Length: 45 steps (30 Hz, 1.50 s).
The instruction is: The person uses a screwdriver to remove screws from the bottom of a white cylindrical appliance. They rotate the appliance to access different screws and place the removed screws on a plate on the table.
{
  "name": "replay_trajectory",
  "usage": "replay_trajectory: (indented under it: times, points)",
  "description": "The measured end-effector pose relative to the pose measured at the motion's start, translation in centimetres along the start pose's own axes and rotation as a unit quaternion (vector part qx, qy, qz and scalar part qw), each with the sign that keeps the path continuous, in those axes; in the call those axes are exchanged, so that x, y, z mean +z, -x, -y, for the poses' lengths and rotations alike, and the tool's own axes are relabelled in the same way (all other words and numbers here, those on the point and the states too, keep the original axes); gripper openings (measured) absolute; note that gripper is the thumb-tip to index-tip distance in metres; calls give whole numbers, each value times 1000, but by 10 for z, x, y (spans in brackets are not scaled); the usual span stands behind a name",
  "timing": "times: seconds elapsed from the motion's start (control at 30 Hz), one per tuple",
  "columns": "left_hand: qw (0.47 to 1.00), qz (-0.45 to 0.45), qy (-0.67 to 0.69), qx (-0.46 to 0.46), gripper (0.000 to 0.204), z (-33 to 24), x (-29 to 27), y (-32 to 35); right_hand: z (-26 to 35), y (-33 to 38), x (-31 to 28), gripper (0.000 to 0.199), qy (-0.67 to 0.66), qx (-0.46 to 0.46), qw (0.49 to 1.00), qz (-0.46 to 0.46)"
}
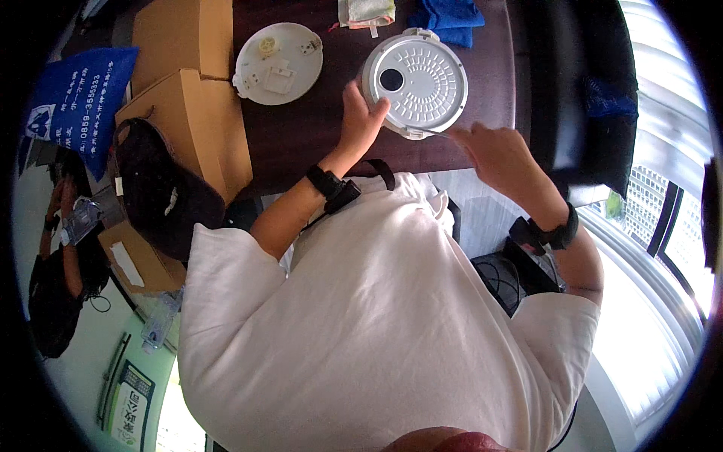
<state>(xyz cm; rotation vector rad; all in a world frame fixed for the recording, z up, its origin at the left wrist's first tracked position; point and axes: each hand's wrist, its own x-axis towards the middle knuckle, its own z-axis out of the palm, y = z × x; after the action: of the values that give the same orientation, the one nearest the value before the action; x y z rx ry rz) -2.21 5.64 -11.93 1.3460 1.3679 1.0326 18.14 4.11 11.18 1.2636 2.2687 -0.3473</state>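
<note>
A round, light-grey plastic appliance part (pixel 433 83) with ribbed rows of slots and a black round spot is held tilted over the dark table. My left hand (pixel 361 120) grips its left edge, the thumb lying on its face and the other fingers hidden behind it. At its near rim, by a small tab, my right hand (pixel 493 151) is closed round a thin, pointed tool (pixel 435 132) that looks like a screwdriver. The tool's tip lies near the tab; whether it touches is too small to tell. Its handle is hidden in the fist.
A white round cover (pixel 301 45) holding small loose parts lies on the dark table (pixel 331 143). Beyond are a pale folded cloth (pixel 367 12) and a blue cloth (pixel 452 21). Cardboard boxes (pixel 199 113) and a black cap (pixel 162 188) stand left; another person's arms (pixel 69 233) show far left.
</note>
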Motion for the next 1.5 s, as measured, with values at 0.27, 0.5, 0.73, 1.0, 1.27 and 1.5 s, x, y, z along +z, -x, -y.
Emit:
replay_trajectory:
  times: [0.27,0.5,0.73,1.0,1.27,1.5]
  points:
    - [1000,0,14,9,61,1,0,2,19,18,9,34,-575,234,756,208]
    - [999,-5,8,30,64,3,0,1,22,18,26,33,-599,218,758,134]
    - [1000,0,23,16,65,6,2,0,32,15,17,32,-549,251,784,148]
    - [999,0,16,32,65,11,4,1,37,9,23,20,-256,105,958,77]
    - [1000,13,-15,-4,65,0,-1,2,13,2,-5,36,137,-15,990,0]
    - [1000,-6,13,15,64,3,1,0,1,8,9,37,-46,22,998,22]
